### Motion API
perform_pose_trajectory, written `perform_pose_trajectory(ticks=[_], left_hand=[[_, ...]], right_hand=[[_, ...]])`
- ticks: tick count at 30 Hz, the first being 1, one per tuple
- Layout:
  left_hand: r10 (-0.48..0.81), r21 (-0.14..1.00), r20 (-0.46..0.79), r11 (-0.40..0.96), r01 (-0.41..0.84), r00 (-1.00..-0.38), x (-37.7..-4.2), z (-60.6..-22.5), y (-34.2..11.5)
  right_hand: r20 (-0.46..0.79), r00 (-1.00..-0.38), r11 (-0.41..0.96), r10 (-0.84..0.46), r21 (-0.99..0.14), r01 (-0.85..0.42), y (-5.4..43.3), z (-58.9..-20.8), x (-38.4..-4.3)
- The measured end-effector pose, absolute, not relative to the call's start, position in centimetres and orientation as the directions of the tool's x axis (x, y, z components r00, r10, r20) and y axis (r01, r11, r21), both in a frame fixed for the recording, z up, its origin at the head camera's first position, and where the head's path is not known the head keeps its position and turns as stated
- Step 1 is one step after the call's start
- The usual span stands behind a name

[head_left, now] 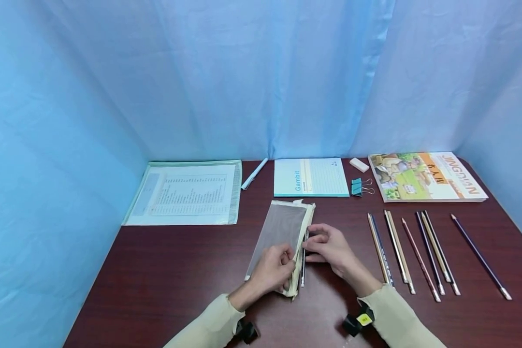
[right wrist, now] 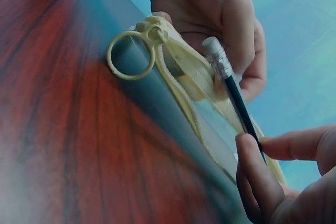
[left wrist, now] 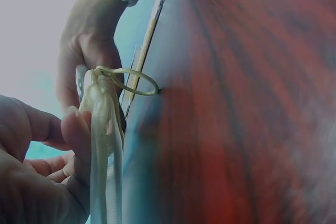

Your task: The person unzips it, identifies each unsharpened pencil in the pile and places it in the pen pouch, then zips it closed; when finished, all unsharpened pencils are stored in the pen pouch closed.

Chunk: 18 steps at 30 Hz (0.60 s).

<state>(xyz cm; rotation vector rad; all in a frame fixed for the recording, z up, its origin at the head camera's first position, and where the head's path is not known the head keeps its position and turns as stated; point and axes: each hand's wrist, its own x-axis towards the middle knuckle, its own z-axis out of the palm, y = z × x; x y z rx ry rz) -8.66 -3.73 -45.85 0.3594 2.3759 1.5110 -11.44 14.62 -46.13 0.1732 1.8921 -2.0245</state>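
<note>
A grey mesh pencil case (head_left: 278, 223) with a cream zip edge lies in front of me, and a round zip pull ring (right wrist: 131, 55) hangs from its near end. My left hand (head_left: 270, 268) pinches the zip edge with curled fingers near that end. In the right wrist view the zip edge gapes apart. My right hand (head_left: 334, 249) pinches a dark pencil (right wrist: 239, 100) between thumb and fingers. Its white eraser end points toward me, and the pencil runs alongside the case's opening. The far part of the pencil is hidden by the fingers and the case.
Several pencils (head_left: 417, 249) lie to the right, one dark pencil (head_left: 480, 255) apart. Along the back are a document pouch (head_left: 189, 193), a white pen (head_left: 254, 174), a notebook (head_left: 311, 179), an eraser (head_left: 359, 165), a teal binder clip (head_left: 356, 187) and a picture book (head_left: 426, 176).
</note>
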Motion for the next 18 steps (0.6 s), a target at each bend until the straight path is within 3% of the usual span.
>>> perform_pose_trajectory(ticks=[10, 18], left_hand=[[0.361, 0.907, -0.115, 0.419, 0.05, -0.925, -8.6, -45.8, -3.7], [0.338, 0.896, -0.09, 0.438, 0.072, -0.937, -8.6, -45.7, -3.9]], right_hand=[[-0.33, -0.934, 0.015, -0.136, -0.944, 0.331, 13.9, -45.6, -11.3], [-0.298, -0.946, 0.084, -0.126, -0.954, 0.289, 16.7, -43.9, -10.6]])
